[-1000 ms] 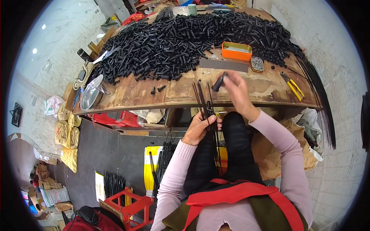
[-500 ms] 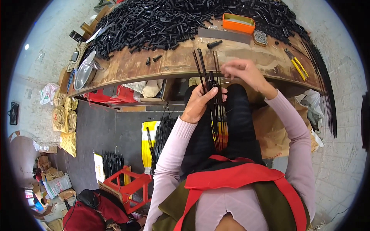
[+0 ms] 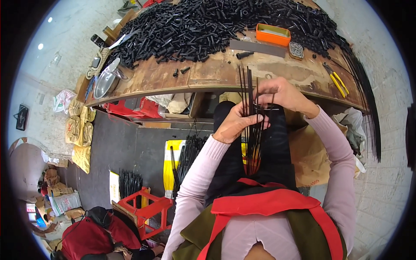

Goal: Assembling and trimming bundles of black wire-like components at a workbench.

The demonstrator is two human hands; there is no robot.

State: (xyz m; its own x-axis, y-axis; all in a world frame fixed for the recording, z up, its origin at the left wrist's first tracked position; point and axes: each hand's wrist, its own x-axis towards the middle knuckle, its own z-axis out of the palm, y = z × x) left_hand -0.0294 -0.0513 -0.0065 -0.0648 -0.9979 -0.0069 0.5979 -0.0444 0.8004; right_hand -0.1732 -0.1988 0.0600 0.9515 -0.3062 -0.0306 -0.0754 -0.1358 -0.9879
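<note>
While rods stay gripped, hands drew nearer.

left hand and right hand around thin black rods below workbench

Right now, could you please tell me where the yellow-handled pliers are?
In the head view, the yellow-handled pliers lie on the wooden workbench toward its right end, right of the orange tray and beyond the person's right hand.
</note>
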